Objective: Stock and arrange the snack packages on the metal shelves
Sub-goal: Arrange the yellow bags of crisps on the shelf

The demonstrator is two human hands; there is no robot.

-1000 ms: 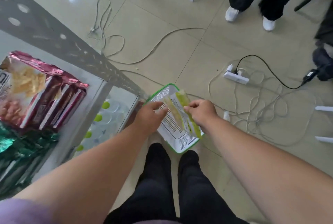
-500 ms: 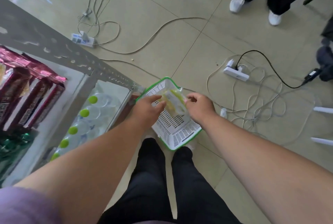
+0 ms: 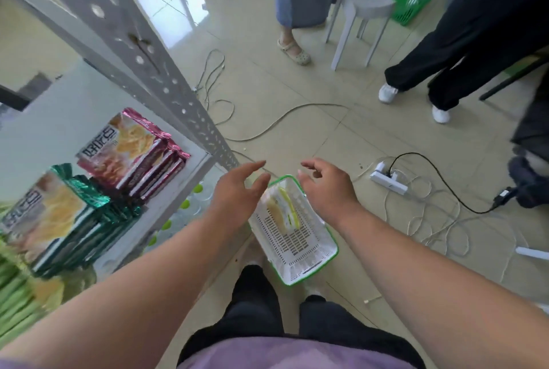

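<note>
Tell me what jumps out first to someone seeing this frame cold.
Two bare hands, left hand and right hand, hover open and empty above a white basket with a green rim on the floor, one yellow-green snack packet lying inside it. At left, pink snack packages and green snack packages stand in rows on the metal shelf.

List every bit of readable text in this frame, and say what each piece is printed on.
"好吃点": large white characters on the top pink snack package on the shelf.
"好吃点": apparently the same brand on the top green snack package, but blurred, so uncertain.
Small print along both stacks' side edges: too blurred to read.
Yellow-green package in the white basket: print too small to read.
</note>
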